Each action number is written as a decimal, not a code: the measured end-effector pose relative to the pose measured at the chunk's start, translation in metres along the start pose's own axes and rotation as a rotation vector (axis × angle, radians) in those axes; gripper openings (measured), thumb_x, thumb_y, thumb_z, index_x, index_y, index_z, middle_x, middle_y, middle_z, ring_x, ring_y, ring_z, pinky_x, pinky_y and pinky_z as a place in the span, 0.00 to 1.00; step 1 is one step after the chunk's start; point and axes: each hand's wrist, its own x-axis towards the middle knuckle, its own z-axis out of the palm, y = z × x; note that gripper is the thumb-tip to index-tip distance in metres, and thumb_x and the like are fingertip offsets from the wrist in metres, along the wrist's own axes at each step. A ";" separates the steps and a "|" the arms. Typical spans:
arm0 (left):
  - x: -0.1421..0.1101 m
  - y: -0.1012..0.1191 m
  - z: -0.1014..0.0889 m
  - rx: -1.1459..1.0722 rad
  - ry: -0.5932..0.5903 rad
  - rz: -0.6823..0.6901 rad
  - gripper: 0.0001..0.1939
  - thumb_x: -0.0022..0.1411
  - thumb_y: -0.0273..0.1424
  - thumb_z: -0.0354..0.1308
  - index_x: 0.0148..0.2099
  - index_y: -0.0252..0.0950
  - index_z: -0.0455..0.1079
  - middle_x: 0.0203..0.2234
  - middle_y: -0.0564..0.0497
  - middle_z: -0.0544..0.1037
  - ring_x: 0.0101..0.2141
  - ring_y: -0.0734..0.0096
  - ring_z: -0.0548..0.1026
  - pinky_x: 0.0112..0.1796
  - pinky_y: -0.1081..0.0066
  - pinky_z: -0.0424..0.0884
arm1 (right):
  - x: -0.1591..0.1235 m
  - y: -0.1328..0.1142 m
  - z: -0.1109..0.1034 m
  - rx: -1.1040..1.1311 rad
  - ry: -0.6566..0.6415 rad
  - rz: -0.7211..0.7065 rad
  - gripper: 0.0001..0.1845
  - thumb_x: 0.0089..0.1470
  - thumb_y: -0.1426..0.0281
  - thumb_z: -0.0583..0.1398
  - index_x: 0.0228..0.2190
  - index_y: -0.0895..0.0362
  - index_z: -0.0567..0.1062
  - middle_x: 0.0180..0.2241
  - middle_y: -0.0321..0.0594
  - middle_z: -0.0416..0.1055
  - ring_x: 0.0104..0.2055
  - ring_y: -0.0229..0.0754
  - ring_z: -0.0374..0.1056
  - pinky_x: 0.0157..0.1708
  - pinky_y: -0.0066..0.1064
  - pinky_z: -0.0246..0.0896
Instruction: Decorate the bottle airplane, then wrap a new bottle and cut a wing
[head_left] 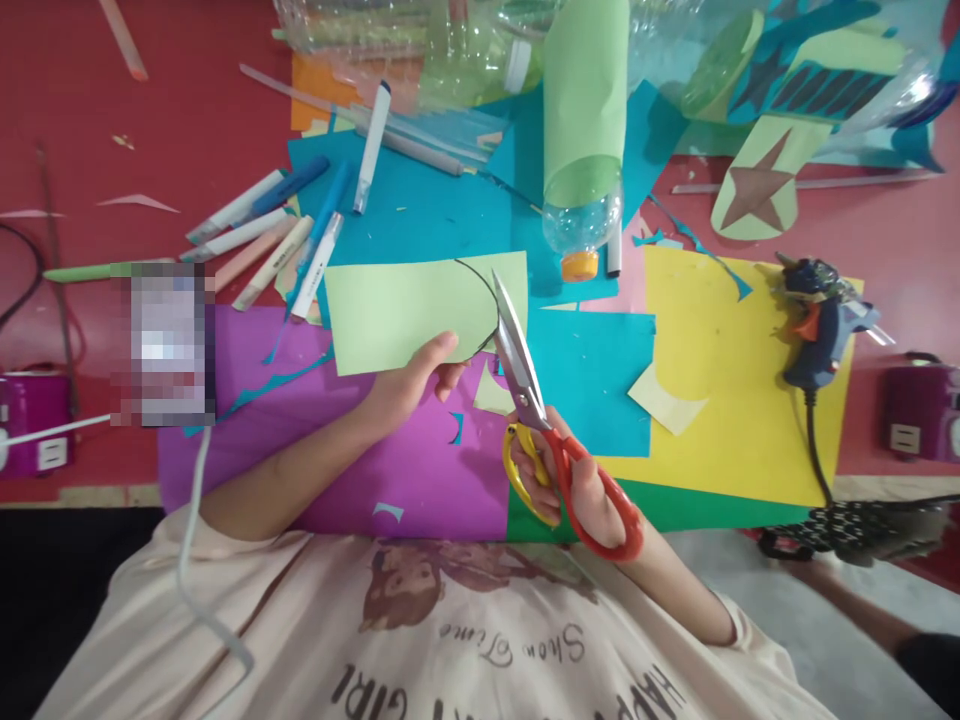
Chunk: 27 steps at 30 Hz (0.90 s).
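Observation:
A pale green sheet of paper [405,310] has a curved dark line drawn near its right end. My left hand [431,375] pinches its lower edge, thumb on top and fingers mostly underneath. In my right hand [566,475] is a pair of scissors [525,375] with one red and one yellow handle loop. The blades point away from me and meet the paper along the drawn curve; they look nearly closed. A small pale green offcut [493,392] lies just below the blades on the purple sheet [315,490].
Several markers [300,235] lie at the upper left. A plastic bottle [583,215] wrapped in green paper stands out at the top. A glue gun [821,325] rests on the yellow sheet [735,400] at right. A blurred-out device [169,345] with a white cable is at left.

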 end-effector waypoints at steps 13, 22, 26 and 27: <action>-0.007 0.009 -0.002 0.063 -0.060 0.041 0.26 0.61 0.50 0.45 0.19 0.37 0.54 0.13 0.57 0.57 0.17 0.77 0.58 0.23 0.72 0.57 | 0.007 -0.029 0.005 -0.010 -0.026 0.090 0.35 0.40 0.31 0.50 0.31 0.49 0.60 0.25 0.29 0.53 0.17 0.30 0.45 0.13 0.27 0.46; -0.005 0.004 -0.003 -0.003 -0.054 0.059 0.25 0.61 0.48 0.46 0.18 0.37 0.54 0.13 0.57 0.57 0.17 0.78 0.58 0.22 0.73 0.56 | 0.007 -0.021 0.002 0.004 -0.039 0.027 0.33 0.44 0.34 0.51 0.34 0.51 0.60 0.28 0.29 0.53 0.17 0.25 0.45 0.10 0.21 0.44; -0.004 0.002 -0.003 -0.040 -0.027 0.090 0.25 0.60 0.47 0.48 0.18 0.36 0.55 0.13 0.57 0.58 0.17 0.79 0.59 0.22 0.74 0.57 | 0.006 -0.020 0.001 0.013 -0.029 0.014 0.32 0.46 0.36 0.52 0.33 0.51 0.60 0.28 0.28 0.53 0.16 0.24 0.44 0.10 0.20 0.43; -0.004 0.002 -0.003 -0.048 -0.021 0.095 0.24 0.60 0.46 0.48 0.18 0.36 0.56 0.13 0.57 0.59 0.17 0.79 0.59 0.22 0.74 0.58 | 0.005 -0.020 0.000 0.014 -0.022 0.019 0.31 0.46 0.36 0.52 0.33 0.51 0.60 0.28 0.28 0.52 0.16 0.24 0.43 0.10 0.20 0.42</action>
